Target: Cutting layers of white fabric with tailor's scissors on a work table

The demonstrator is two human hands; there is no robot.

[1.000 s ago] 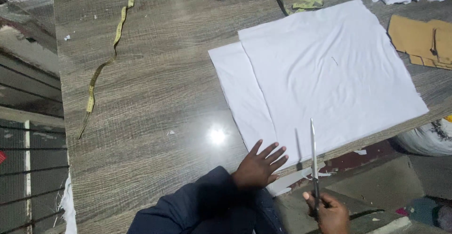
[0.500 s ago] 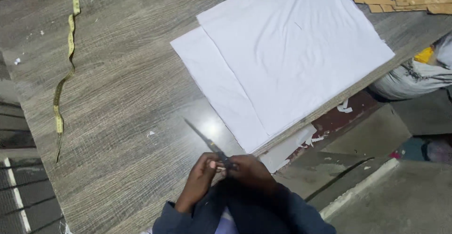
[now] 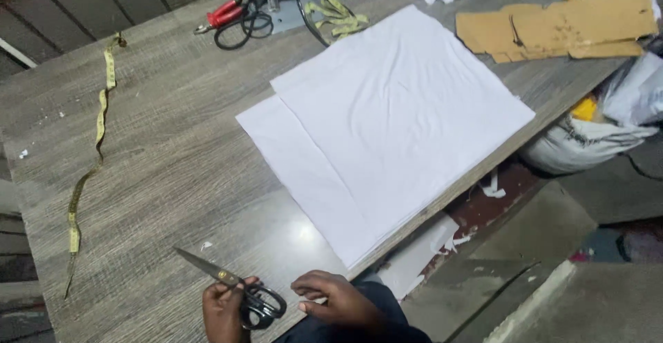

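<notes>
My left hand [image 3: 224,312] grips the black handles of a pair of long steel scissors [image 3: 228,284] at the table's near edge, with the closed blades pointing up and left over the wood. Just right of the handles hovers my right hand [image 3: 333,298], fingers curled and holding nothing. A stack of white fabric sheets [image 3: 387,118] lies flat on the grey wooden table [image 3: 173,149], its near corner close to my right hand and its right side along the table edge.
A yellow measuring tape [image 3: 97,143] snakes along the table's left side. Red-handled pliers [image 3: 222,13], a black cable and another tape sit at the far edge. Brown cardboard pieces [image 3: 559,25] and white cloth scraps lie at the back right. Stuffed sacks [image 3: 594,143] rest on the floor.
The scissors passed from my right hand to my left hand and now lie low over the table. My right hand has come off them. The view has tilted, showing more of the far table.
</notes>
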